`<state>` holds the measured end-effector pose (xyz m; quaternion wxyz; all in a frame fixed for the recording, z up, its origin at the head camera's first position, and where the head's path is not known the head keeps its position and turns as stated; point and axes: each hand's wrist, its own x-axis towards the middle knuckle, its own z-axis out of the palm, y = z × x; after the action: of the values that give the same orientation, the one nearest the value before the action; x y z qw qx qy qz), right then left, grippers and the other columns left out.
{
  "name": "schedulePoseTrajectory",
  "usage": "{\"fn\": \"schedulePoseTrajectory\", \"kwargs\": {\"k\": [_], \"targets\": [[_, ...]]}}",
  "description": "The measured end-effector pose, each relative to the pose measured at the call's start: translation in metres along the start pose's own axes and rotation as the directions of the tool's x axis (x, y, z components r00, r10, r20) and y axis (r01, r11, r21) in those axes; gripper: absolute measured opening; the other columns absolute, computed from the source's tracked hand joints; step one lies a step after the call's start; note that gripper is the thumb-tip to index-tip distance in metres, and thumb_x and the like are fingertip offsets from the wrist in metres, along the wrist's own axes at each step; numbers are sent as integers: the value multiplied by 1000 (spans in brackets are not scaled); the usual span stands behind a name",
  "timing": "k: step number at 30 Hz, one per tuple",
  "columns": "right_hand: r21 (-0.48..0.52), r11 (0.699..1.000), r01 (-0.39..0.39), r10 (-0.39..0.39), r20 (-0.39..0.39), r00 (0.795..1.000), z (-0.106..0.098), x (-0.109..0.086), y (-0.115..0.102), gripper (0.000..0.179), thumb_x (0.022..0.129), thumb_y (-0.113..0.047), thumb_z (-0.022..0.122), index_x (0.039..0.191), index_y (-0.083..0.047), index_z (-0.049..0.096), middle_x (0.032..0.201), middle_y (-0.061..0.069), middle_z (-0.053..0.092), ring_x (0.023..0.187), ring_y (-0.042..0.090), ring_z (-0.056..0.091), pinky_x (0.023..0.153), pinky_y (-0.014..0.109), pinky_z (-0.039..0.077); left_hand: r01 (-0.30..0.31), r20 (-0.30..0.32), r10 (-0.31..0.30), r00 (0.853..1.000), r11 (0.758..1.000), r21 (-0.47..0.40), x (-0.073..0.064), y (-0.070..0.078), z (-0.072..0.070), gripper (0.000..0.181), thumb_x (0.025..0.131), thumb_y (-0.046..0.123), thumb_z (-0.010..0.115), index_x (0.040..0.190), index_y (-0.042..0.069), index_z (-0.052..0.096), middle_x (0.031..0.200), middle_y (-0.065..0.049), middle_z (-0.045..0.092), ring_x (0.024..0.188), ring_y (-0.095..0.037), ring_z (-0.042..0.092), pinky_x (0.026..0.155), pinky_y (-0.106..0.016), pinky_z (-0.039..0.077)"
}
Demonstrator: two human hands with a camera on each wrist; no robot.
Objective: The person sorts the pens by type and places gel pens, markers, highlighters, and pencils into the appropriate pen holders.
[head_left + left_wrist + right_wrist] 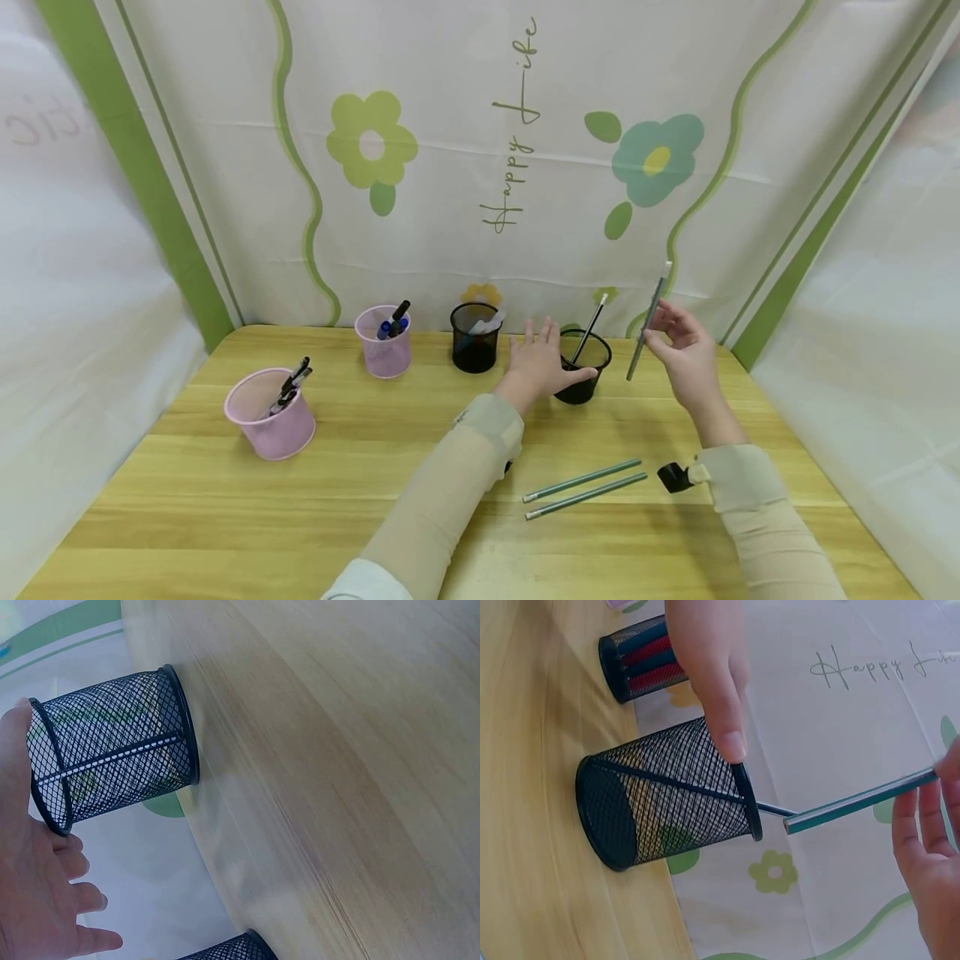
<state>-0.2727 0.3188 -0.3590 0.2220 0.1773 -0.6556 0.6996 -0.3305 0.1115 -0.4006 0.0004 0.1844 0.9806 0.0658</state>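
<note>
My right hand (686, 354) pinches a green pencil (637, 358) between thumb and fingers, its white eraser end up. The pencil slants in the air, to the right of a black mesh pen cup (580, 392). In the right wrist view its lower end (799, 823) is close outside the cup's mouth. A dark pencil (591, 325) with a white tip leans inside that cup. My left hand (536, 367) touches the cup's rim with its thumb, the other fingers spread out straight beside it. Two green pencils (581, 481) lie side by side on the table nearer me.
Another black mesh cup (474, 354), holding pale-ended items, stands left of my left hand. A pink cup (387, 358) with blue and black pens is farther left. Nearer, a second pink cup (273, 433) holds several pens. A printed curtain (450, 183) hangs behind the wooden table (360, 475).
</note>
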Motion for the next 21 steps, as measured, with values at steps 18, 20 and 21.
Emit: {"fn": "schedulePoseTrajectory", "kwargs": {"k": [18,20,21], "targets": [[111,994,-13,44,-288,957,29,8,28,47,87,28,54,109,-11,68,97,6,57,88,16,60,76,20,57,-7,-7,7,1000,1000,-7,-1,-1,-2,112,87,90,33,166,12,15,172,-6,11,156,-35,13,120,-58,23],[78,996,-37,58,-287,956,30,7,32,46,88,27,55,109,-11,68,97,6,57,88,15,60,76,19,57,-5,-4,5,1000,1000,-8,-1,-1,-2,113,87,90,33,166,12,14,172,-5,10,156,-35,12,120,-58,22],[59,997,-52,66,-289,955,31,7,34,45,88,27,55,110,-11,68,97,6,56,88,15,60,76,18,57,-1,-2,1,1000,1000,-8,-1,0,-2,113,86,90,33,166,13,14,172,-5,9,156,-34,12,120,-58,22]]}}
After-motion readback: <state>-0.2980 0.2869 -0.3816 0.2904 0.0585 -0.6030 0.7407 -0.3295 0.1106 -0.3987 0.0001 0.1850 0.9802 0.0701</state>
